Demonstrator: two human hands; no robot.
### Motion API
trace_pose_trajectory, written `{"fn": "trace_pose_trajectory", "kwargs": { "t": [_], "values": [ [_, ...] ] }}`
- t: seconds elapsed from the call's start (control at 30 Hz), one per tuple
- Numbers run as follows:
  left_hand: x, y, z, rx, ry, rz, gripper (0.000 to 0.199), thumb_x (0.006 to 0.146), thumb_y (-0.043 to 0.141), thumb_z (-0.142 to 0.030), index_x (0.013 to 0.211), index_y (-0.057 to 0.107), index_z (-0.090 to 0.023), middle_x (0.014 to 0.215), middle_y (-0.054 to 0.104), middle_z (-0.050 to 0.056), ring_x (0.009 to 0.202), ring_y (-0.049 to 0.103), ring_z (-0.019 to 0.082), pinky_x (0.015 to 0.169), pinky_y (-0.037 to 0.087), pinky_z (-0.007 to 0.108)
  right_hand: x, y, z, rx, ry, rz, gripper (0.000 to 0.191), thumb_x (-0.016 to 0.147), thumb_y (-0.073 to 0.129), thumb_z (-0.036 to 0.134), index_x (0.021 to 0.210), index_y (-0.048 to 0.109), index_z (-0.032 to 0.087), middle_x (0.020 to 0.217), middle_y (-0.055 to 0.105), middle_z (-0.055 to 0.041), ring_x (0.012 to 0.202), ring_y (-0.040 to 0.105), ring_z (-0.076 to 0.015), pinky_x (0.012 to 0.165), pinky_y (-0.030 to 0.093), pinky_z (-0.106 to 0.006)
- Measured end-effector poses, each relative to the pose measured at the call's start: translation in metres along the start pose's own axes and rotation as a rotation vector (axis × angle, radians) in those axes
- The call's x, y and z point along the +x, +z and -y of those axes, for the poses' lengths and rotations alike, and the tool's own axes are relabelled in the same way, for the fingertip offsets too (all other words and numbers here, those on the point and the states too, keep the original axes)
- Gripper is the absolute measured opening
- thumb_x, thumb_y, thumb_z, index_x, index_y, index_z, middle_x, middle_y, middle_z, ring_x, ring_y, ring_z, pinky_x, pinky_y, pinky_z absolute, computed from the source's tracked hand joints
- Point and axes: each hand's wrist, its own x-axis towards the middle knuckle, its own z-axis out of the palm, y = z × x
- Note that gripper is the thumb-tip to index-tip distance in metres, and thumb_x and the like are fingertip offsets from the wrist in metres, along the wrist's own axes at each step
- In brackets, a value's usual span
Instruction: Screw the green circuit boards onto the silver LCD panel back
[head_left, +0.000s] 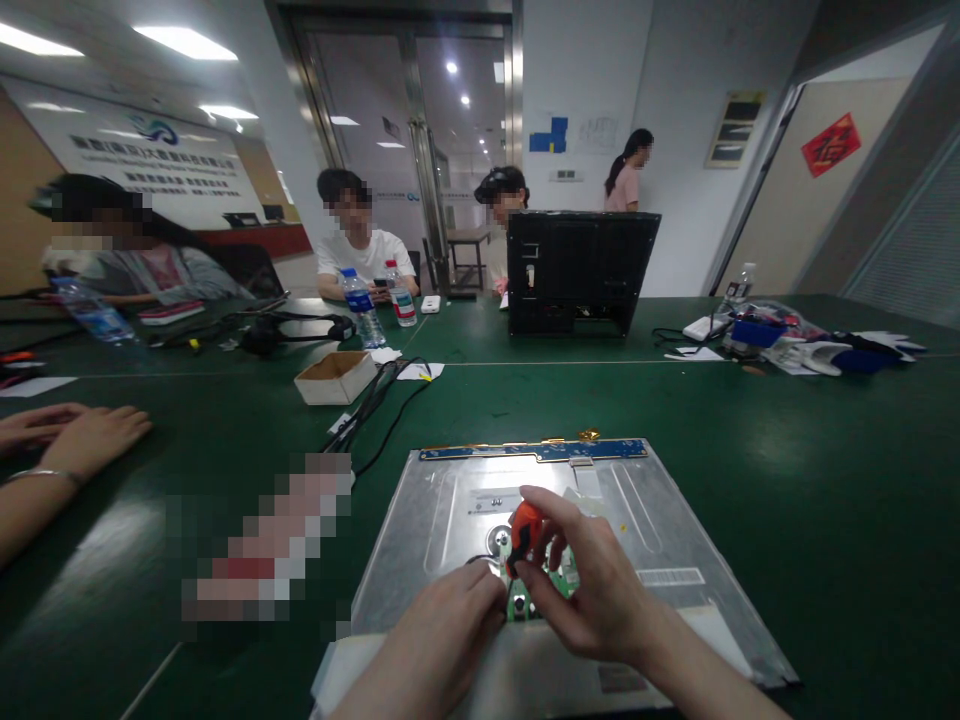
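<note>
In the head view, my right hand [592,580] grips the red-and-black handle of a screwdriver [526,530], held upright between fingers and thumb. Its shaft points down at a green circuit board [517,607], partly covered by my hands. My left hand [454,625] is closed close to the shaft and the board's left side; its fingertips are hidden, so what they hold cannot be made out. Under both hands lies a flat silver metal display panel [457,500], with a narrow blue circuit strip [487,452] along its far edge.
A black monitor housing [581,270] stands across the green table [810,450]. To the left are a small open box [335,380], black cables [375,395] and bottles [362,308]. Another person's hands [90,440] rest at the left. Bags and white items [802,345] lie far right.
</note>
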Motion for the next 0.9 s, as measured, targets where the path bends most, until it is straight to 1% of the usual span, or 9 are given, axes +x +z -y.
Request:
{"fn": "trace_pose_trajectory", "kwargs": {
  "t": [0.1,0.27,0.43,0.53,0.63,0.73,0.83,0.9],
  "values": [
    [0.0013,0.0012,0.0015,0.010,-0.014,0.017,0.026,0.093,0.050,-0.005,0.104,0.068,-0.019,0.111,0.072,0.008,0.099,0.070,0.024,0.087,0.056,0.034,0.0004,-0.0004,0.0001,-0.002,-0.001,-0.004,0.056,0.095,0.050,0.017,0.149,0.034,0.022,0.092,0.072,-0.0036,0.062,0.066,-0.0157,0.056,0.054,-0.029],
    [0.0004,-0.0007,0.0000,0.030,-0.023,0.020,0.026,0.094,0.048,-0.007,0.106,0.068,-0.020,0.111,0.072,0.008,0.100,0.070,0.023,0.091,0.055,0.034,0.0008,0.0003,-0.0006,0.032,-0.010,-0.010,0.056,0.094,0.050,0.014,0.147,0.035,0.021,0.094,0.071,-0.0041,0.064,0.066,-0.0151,0.057,0.055,-0.028],
    [-0.0009,-0.0018,0.0004,0.015,-0.013,0.011,0.028,0.095,0.046,-0.009,0.107,0.069,-0.021,0.112,0.072,0.008,0.101,0.070,0.023,0.091,0.055,0.033,0.0009,0.0011,-0.0008,0.016,-0.023,-0.034,0.053,0.094,0.053,0.015,0.144,0.037,0.022,0.093,0.069,-0.0029,0.062,0.063,-0.0144,0.057,0.054,-0.026],
    [-0.0009,-0.0014,0.0010,0.013,-0.005,-0.011,0.029,0.095,0.046,-0.009,0.107,0.069,-0.021,0.111,0.073,0.007,0.101,0.070,0.022,0.092,0.055,0.033,0.0013,0.0012,-0.0013,0.008,-0.027,-0.027,0.050,0.095,0.054,0.017,0.142,0.039,0.024,0.093,0.067,-0.0024,0.062,0.061,-0.0139,0.056,0.053,-0.026],
    [-0.0010,-0.0019,-0.0005,-0.001,0.010,-0.023,0.029,0.096,0.045,-0.009,0.107,0.068,-0.021,0.111,0.073,0.007,0.102,0.069,0.023,0.093,0.055,0.033,0.0019,0.0011,-0.0017,0.005,-0.028,-0.017,0.047,0.096,0.053,0.018,0.141,0.041,0.025,0.090,0.066,-0.0019,0.064,0.061,-0.0153,0.056,0.052,-0.027],
    [-0.0012,-0.0024,-0.0021,-0.010,0.005,-0.013,0.028,0.095,0.047,-0.007,0.108,0.067,-0.021,0.113,0.072,0.008,0.104,0.070,0.024,0.093,0.055,0.034,0.0024,0.0004,-0.0007,0.010,-0.022,-0.012,0.049,0.095,0.053,0.018,0.142,0.040,0.025,0.090,0.067,-0.0024,0.068,0.063,-0.0169,0.059,0.055,-0.029],
    [-0.0013,-0.0020,-0.0022,0.007,-0.017,-0.003,0.027,0.093,0.048,-0.005,0.105,0.067,-0.021,0.111,0.072,0.008,0.101,0.070,0.024,0.091,0.055,0.034,0.0028,-0.0010,0.0017,0.015,-0.007,-0.009,0.053,0.093,0.053,0.017,0.144,0.039,0.024,0.093,0.068,-0.0035,0.072,0.065,-0.0179,0.066,0.058,-0.031],
    [-0.0011,-0.0017,-0.0020,0.012,-0.021,0.007,0.027,0.093,0.048,-0.005,0.105,0.066,-0.021,0.111,0.072,0.007,0.101,0.070,0.024,0.091,0.055,0.034,0.0032,-0.0019,0.0032,0.024,-0.006,-0.006,0.056,0.093,0.052,0.016,0.146,0.038,0.023,0.096,0.069,-0.0044,0.073,0.067,-0.0177,0.067,0.059,-0.031]
  ]
}}
